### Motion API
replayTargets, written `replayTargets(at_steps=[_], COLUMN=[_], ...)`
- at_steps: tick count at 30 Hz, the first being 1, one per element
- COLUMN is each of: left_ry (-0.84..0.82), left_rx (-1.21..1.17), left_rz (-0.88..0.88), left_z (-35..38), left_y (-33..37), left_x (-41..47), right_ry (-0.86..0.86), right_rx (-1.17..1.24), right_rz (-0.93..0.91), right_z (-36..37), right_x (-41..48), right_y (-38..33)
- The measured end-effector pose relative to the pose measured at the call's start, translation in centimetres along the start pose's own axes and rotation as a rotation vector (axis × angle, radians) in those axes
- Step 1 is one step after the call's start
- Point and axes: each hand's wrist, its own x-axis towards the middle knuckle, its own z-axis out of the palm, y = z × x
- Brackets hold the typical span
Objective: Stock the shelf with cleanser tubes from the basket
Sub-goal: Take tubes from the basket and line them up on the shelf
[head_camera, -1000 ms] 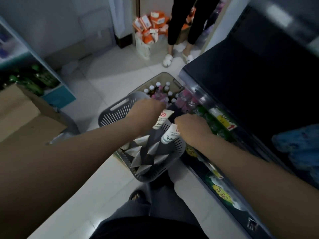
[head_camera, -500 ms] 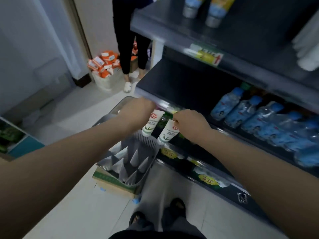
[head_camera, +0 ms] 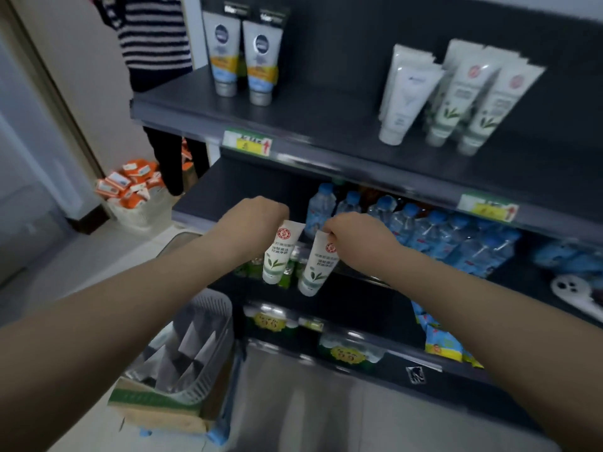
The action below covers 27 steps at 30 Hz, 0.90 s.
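Observation:
My left hand (head_camera: pixel 253 220) grips a white cleanser tube (head_camera: pixel 279 256) with a red seal and green leaf, cap hanging down. My right hand (head_camera: pixel 357 238) holds a matching tube (head_camera: pixel 318 265) the same way. Both tubes hang in front of the bottled-water shelf, above and to the right of the grey basket (head_camera: pixel 208 324), which holds several more tubes. On the upper dark shelf (head_camera: pixel 326 125), matching white tubes (head_camera: pixel 470 102) stand on their caps at the right, and two grey-capped tubes (head_camera: pixel 244 57) stand at the left.
Blue-capped water bottles (head_camera: pixel 424 230) fill the middle shelf. The basket rests on a cardboard box (head_camera: pixel 156 409) on the floor. A person in a striped top (head_camera: pixel 153 34) stands at the shelf's left end beside a white basket of orange packets (head_camera: pixel 130 187).
Both hands have lifted their tubes out of the basket and up to the level of the water-bottle shelf. The view has tilted up, bringing the upper shelf with tubes into sight.

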Motion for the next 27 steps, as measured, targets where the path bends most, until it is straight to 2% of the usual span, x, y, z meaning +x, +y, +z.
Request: replayTargets(at_steps=[6,11,14,27], left_ry=[0.03,0.057,0.079,0.174], left_rx=[0.011,-0.174,-0.196,-0.178], left_rz=[0.034,0.019,0.067,0.13], left_z=[-2.3,-4.1,-4.7,-9.4], left_y=[8.8,15.1,18.1,24.5], left_x=[2.0,4.0,5.2,9.5], right_ry=[0.073,0.09,0.124,0.31], right_rx=[0.069,0.121,0.147,0.208], right_rz=[0.052,0.07,0.091,0.089], right_z=[-2.5,-4.6,-5.4,-9.2], right_x=[-5.0,-8.1,-9.8,-13.1], right_y=[7.3,13.3,16.1,23.1])
